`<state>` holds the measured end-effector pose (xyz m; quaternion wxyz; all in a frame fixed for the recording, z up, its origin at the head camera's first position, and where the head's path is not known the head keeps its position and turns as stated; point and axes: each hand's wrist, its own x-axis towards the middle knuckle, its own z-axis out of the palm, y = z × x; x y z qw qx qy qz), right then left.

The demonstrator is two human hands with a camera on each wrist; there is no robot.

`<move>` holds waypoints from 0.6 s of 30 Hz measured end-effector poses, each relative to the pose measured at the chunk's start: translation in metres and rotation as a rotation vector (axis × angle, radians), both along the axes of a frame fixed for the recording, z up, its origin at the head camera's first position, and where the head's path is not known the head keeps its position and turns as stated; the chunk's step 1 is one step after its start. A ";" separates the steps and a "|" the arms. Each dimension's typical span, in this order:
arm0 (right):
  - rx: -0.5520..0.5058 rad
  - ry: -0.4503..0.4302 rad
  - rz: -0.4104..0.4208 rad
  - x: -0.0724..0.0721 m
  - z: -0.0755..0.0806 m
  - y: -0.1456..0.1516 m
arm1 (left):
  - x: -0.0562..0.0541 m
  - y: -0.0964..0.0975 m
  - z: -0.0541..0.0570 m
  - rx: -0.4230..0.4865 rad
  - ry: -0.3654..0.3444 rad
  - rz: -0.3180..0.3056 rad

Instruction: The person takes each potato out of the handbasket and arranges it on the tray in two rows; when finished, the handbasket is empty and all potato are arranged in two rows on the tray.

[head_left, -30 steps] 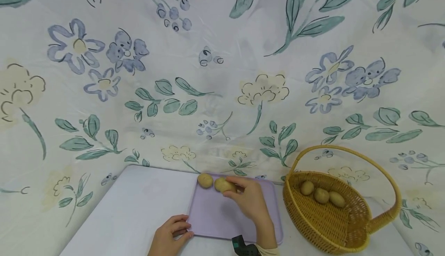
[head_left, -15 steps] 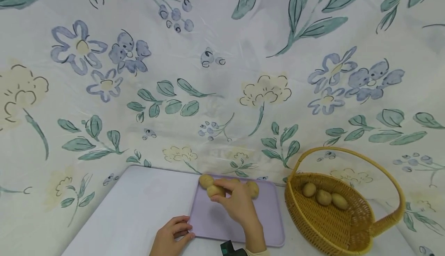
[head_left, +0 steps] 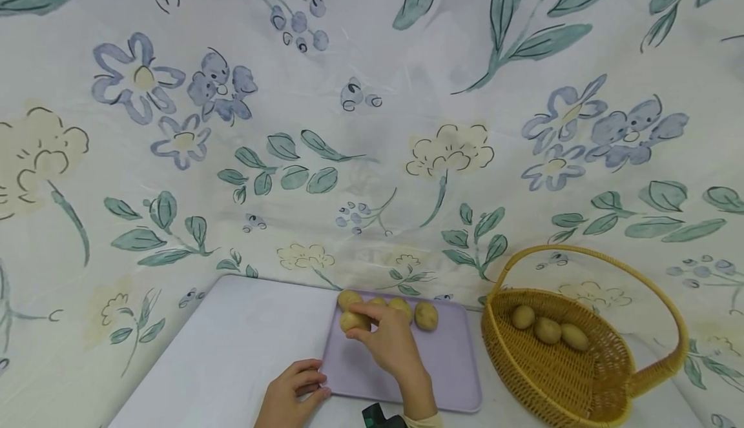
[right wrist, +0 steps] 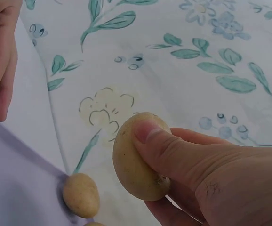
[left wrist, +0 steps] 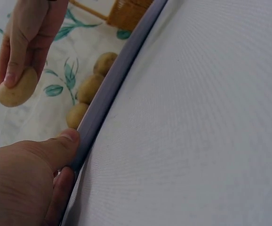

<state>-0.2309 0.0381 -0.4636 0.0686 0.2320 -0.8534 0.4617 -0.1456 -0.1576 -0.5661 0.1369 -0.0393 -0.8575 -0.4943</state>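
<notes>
My right hand (head_left: 391, 344) pinches a yellow potato (right wrist: 133, 165) between thumb and fingers, over the back left part of the lilac tray (head_left: 442, 363). Behind it, a row of several potatoes lies along the tray's back edge, among them one in the back left corner (head_left: 349, 298) and one at the right end of the row (head_left: 426, 317). Part of the row is hidden by my right hand. My left hand (head_left: 293, 392) holds the tray's front left corner, thumb and fingers at its rim (left wrist: 100, 106).
A wicker basket (head_left: 506, 363) with a tall handle stands right of the tray, with 3 potatoes (head_left: 548, 330) inside. The white table (head_left: 256, 331) extends left of the tray. A floral cloth (head_left: 372, 221) hangs behind everything.
My right hand has moved left with the potato, bringing potatoes at the right of the row into view. My left hand has stayed at the tray's corner. The head view has shifted slightly.
</notes>
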 end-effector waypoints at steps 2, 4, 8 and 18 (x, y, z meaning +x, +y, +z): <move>0.001 0.001 -0.006 -0.002 -0.003 -0.001 | 0.000 0.000 0.001 -0.005 -0.013 -0.002; 0.006 -0.006 -0.015 -0.003 -0.006 -0.003 | 0.000 -0.001 0.001 -0.011 -0.023 -0.005; 0.021 -0.016 -0.031 -0.005 -0.010 -0.005 | 0.000 0.000 0.002 -0.002 -0.047 -0.010; -0.004 -0.049 -0.041 -0.008 -0.019 -0.012 | 0.000 0.000 0.002 0.004 -0.049 -0.005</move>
